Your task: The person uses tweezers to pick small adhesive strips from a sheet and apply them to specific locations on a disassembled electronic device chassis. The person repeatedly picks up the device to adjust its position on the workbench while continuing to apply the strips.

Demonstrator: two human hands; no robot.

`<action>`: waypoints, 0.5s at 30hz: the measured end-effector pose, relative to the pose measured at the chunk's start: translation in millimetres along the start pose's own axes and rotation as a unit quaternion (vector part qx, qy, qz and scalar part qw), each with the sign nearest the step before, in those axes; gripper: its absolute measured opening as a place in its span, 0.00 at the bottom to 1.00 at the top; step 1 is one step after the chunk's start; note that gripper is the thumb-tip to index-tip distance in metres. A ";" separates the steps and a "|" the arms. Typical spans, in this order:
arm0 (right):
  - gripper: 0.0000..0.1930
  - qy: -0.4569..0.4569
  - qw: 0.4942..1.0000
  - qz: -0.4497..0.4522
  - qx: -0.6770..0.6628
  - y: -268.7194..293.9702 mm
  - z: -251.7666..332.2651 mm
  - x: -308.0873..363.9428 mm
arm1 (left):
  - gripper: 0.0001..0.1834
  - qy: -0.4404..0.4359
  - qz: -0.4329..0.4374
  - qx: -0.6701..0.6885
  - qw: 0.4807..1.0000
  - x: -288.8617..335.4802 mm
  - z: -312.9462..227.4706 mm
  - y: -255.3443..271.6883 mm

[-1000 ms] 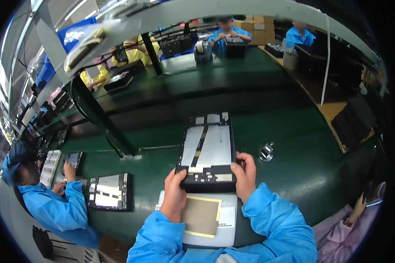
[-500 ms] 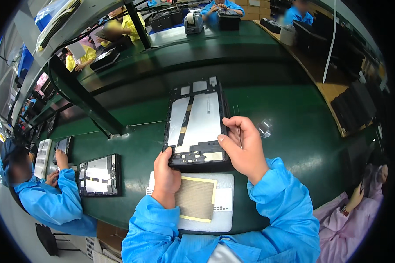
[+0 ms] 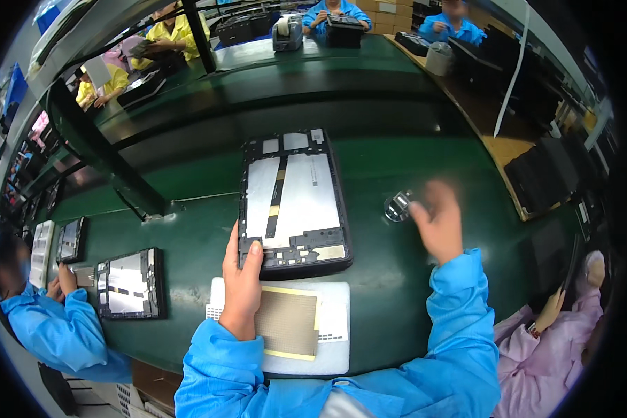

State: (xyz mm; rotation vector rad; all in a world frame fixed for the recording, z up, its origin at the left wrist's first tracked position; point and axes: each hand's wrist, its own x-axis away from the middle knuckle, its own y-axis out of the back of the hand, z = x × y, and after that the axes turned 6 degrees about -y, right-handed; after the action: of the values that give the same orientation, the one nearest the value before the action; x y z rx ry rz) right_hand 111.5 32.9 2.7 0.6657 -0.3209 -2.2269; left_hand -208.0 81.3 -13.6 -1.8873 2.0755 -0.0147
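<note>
An opened tablet (image 3: 301, 195) with a silver battery area, black frame and a dark and gold ribbon strip lies in front of me, atop what looks like a black tray or stack. My left hand (image 3: 242, 285) grips its lower left corner, thumb on the front edge and fingers along the side. To the right, my right hand (image 3: 439, 219) is off the tablet, its thumb close to a small clear round dish (image 3: 397, 207) that holds something shiny. Motion smears its fingers, so whether anything is in them cannot be made out.
Below the tablet, a white foam pad (image 3: 338, 357) carries a tan mesh sheet (image 3: 289, 324) with yellow edges. Another opened tablet (image 3: 127, 284) lies left, near a co-worker in blue. A green post (image 3: 101, 150) rises at left. Black stacked pieces (image 3: 554, 171) sit at right, beside a pink-sleeved person.
My right hand has left the tablet's right edge and moved right to the clear dish. My left hand keeps its corner. The whole view has shifted slightly.
</note>
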 end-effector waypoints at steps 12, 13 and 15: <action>0.21 0.084 0.989 0.030 0.115 -19.1 -3.2 11.6 | 0.30 0.020 -0.018 0.047 0.999 3.6 -7.2 -3.8; 0.21 0.097 0.989 0.014 0.110 -20.0 -3.7 11.7 | 0.30 0.023 -0.016 0.055 0.998 3.1 -7.7 -3.7; 0.21 0.076 0.991 0.035 0.102 -19.0 -2.5 8.8 | 0.30 0.019 -0.021 0.052 0.998 2.1 -6.3 -4.0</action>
State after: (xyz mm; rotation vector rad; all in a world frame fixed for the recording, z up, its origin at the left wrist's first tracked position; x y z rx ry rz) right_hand 96.3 38.9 -10.6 0.9147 -0.4922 -2.0796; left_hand -205.8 77.4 -7.2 -1.8808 2.0175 -0.1665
